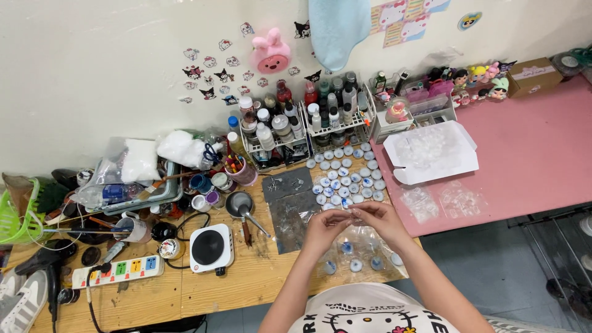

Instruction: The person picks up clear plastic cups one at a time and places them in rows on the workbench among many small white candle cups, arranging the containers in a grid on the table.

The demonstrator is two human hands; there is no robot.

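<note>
A small clear item [349, 211] is being pinched between both hands just above the near edge of the wooden desk [246, 277]; its exact kind is too small to tell. The left hand [325, 226] is closing its grip on the item from the left, fingertips together, and the right hand [381, 217] is closing its grip on it from the right. Directly below the hands, a clear plastic bag [364, 243] is lying on the desk, with several small round blue-and-white discs [356, 265] resting on and around it. Just beyond the hands, many more round discs [345, 176] are sitting in rows. A dark mat [290, 209] is lying to the left of the hands, with a small pan [240, 205] and a white hotplate [211, 248] further left. An open white box [431, 154] is resting on the pink surface [530, 142] to the right. Racks of small bottles [308, 117] are standing against the wall.
</note>
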